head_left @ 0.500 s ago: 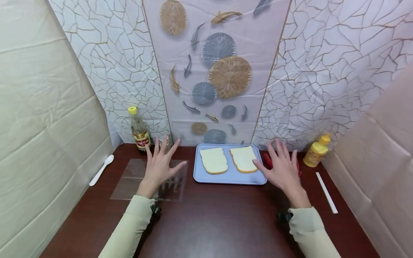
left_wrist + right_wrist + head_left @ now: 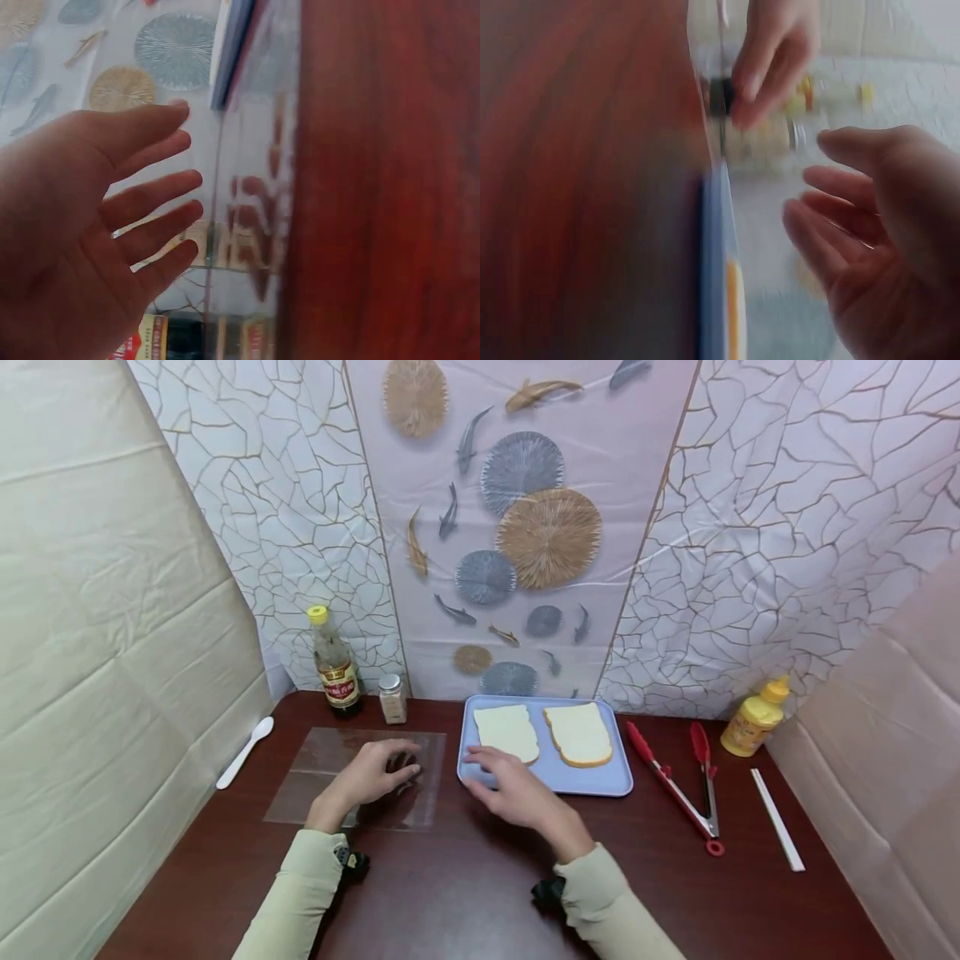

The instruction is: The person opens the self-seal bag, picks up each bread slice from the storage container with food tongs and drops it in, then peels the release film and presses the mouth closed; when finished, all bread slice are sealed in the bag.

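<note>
My left hand [image 2: 367,774] hovers over a clear plastic sheet [image 2: 300,785] on the table, its fingers loosely bent and nothing between them. In the left wrist view, gaps show between the fingers of that hand [image 2: 112,202]. My right hand [image 2: 521,792] is by the front left edge of a light blue tray [image 2: 577,783], overlapping a bread slice [image 2: 506,728] in the head view. Its thumb and fingers are apart and hold nothing. A second bread slice [image 2: 579,735] lies on the right half of the tray.
Behind the sheet stand a yellow-capped sauce bottle [image 2: 337,672] and a small shaker jar [image 2: 392,700]. A white spoon [image 2: 243,753] lies far left. To the right are spread red tongs [image 2: 678,793], a yellow squeeze bottle [image 2: 752,722] and white chopsticks [image 2: 777,820].
My right hand has moved left from over the tongs to the tray's front left, uncovering the tongs. My left hand has drawn back, uncovering the shaker jar. The spread fingers of both have relaxed.
</note>
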Available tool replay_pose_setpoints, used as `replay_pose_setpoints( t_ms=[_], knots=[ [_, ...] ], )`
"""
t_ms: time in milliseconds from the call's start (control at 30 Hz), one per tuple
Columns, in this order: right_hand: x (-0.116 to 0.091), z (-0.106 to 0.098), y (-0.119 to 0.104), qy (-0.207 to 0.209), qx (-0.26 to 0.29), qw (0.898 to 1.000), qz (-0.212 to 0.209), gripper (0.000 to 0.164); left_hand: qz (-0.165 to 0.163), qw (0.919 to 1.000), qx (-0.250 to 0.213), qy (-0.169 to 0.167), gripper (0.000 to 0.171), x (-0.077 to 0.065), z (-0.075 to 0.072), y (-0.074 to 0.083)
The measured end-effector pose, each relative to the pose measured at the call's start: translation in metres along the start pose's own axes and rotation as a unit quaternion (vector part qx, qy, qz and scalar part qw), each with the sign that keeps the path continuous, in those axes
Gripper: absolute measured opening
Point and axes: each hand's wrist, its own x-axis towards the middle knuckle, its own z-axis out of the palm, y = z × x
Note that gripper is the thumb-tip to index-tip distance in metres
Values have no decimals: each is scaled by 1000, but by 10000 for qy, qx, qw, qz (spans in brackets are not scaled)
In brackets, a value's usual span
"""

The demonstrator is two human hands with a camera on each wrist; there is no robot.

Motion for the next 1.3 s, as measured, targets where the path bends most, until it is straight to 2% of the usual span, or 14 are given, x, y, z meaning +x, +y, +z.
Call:
replay_pose_setpoints(
  t_ms=[167,300,400,600,833,1000,1067,1300],
  knots=[
    [19,30,-19,-1184,-39,9923,368,52,-118,9993,122,-326,39,1,6,0],
    [20,39,-26,-1634,-108,9830,825,62,-225,9989,30,-406,37,3,8,1],
    [17,41,-25,-1622,-157,9824,908,61,-271,9990,-82,-333,32,4,9,0],
    [16,46,-19,-1450,-209,9870,659,55,-231,9997,-75,-70,15,4,11,-3],
    [18,50,-19,-1422,-211,9873,681,55,-250,9997,65,47,14,1,5,-2],
    [19,52,-18,-1437,-300,9870,662,57,-86,9998,-26,162,18,0,-2,-5],
    [20,53,-18,-1451,-335,9866,668,58,6,9995,-112,285,19,0,-7,-6],
    [24,55,-17,-1460,-297,9862,716,59,-9,9948,-398,934,22,-3,-24,-9]
  ],
)
